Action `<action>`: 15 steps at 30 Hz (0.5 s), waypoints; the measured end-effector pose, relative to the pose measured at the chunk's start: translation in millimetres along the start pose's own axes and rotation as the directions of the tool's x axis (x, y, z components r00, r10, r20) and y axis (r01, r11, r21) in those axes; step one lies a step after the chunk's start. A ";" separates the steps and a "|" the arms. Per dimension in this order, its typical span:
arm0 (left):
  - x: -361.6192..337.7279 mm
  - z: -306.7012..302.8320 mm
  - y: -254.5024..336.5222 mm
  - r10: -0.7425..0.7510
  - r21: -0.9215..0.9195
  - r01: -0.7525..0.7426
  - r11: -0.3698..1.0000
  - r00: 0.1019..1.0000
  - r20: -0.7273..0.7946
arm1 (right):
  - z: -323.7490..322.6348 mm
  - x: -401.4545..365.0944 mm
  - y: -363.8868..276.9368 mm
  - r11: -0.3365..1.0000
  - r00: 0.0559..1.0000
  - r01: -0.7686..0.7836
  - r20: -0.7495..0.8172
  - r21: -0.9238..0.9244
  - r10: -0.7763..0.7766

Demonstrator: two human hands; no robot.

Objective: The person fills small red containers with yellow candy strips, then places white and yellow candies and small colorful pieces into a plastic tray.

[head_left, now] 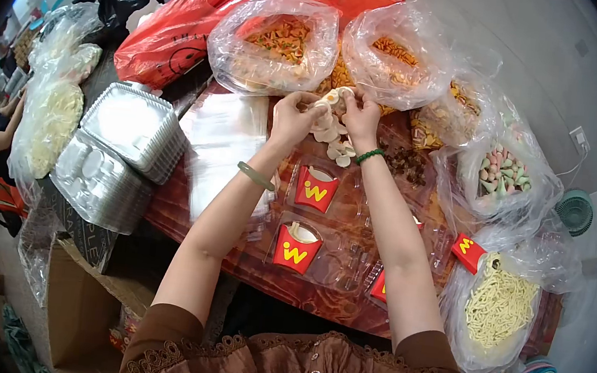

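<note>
My left hand [296, 118] and my right hand [362, 117] meet near the back of the table, fingers closed on small white flower-like pieces [333, 96]. More white pieces [341, 151] lie just below them. Brown bits [405, 165] are scattered to the right of my right hand. Nearer to me, a red carton [316, 188] with a yellow mark rests in a clear plastic tray. A second red carton [297, 247] lies below it in another clear tray, with pale sticks at its opening. Another red carton [380, 286] is partly hidden by my right forearm.
Open plastic bags of orange pieces [278, 40], pink-green pieces [505, 170] and pale sticks [500, 305] line the back and right. Stacked clear containers [132, 127] and flat plastic sleeves [226, 141] are at left. Another person's arm [9, 125] shows at far left.
</note>
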State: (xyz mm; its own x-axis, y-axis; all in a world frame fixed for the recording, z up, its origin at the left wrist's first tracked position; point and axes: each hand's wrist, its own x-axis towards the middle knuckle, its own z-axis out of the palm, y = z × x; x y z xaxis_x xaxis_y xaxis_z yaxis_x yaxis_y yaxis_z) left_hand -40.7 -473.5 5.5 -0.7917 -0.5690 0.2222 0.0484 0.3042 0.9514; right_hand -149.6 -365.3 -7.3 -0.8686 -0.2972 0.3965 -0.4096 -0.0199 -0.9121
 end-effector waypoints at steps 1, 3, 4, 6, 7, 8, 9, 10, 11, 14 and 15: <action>3.5 1.6 -8.5 -0.027 -0.089 0.026 0.996 1.000 -0.012 | 0.0 -1.3 1.4 0.988 0.998 -0.049 -0.035 0.145 0.054; 5.3 5.5 -18.0 -0.056 -0.179 0.052 0.982 0.998 -0.019 | -3.9 -7.9 1.9 0.991 0.998 -0.036 -0.039 0.130 0.041; 4.0 7.3 -19.3 -0.073 -0.294 0.052 0.955 0.995 -0.062 | -5.4 -11.8 1.1 0.993 0.999 -0.024 -0.040 0.118 0.029; 5.0 9.9 -20.1 -0.093 -0.407 0.044 0.912 0.990 -0.101 | -6.7 -15.9 -0.5 0.968 0.995 -0.077 -0.038 0.237 0.088; 5.9 11.6 -19.8 -0.150 -0.413 0.083 0.907 0.980 -0.133 | -8.4 -18.4 -1.0 0.926 0.988 -0.129 -0.029 0.354 0.148; 6.5 13.4 -19.3 -0.205 -0.421 0.120 0.899 0.965 -0.163 | -12.1 -21.9 -1.8 0.928 0.988 -0.127 -0.033 0.351 0.148; 7.7 15.4 -17.6 -0.201 -0.423 0.117 0.899 0.967 -0.160 | -15.3 -26.3 -10.0 0.870 0.964 -0.246 0.018 0.427 0.264; 9.4 16.9 -15.6 -0.247 -0.545 0.166 0.822 0.966 -0.079 | -15.6 -28.0 -16.9 0.791 0.926 -0.359 0.080 0.495 0.370; 10.9 18.0 -13.9 -0.281 -0.650 0.219 0.728 0.960 0.008 | -9.4 -26.2 -8.3 0.786 0.937 -0.308 0.026 0.536 0.349; -3.1 12.6 31.3 -0.300 -0.401 0.351 0.846 0.936 0.186 | -11.1 -28.7 -7.8 0.756 0.921 -0.385 0.160 0.530 0.356; -0.6 12.9 27.7 -0.297 -0.399 0.349 0.848 0.936 0.189 | -9.9 -28.1 -10.6 0.717 0.905 -0.411 0.156 0.563 0.396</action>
State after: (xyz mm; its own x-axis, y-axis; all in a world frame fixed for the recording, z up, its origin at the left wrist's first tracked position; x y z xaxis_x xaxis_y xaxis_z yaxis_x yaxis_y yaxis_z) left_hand -46.7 -454.9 29.1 -0.8706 -0.4784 -0.1147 0.0076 -0.2461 0.9692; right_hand -123.6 -347.3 -7.7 -0.9045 -0.4260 -0.0190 0.2205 -0.4292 -0.8759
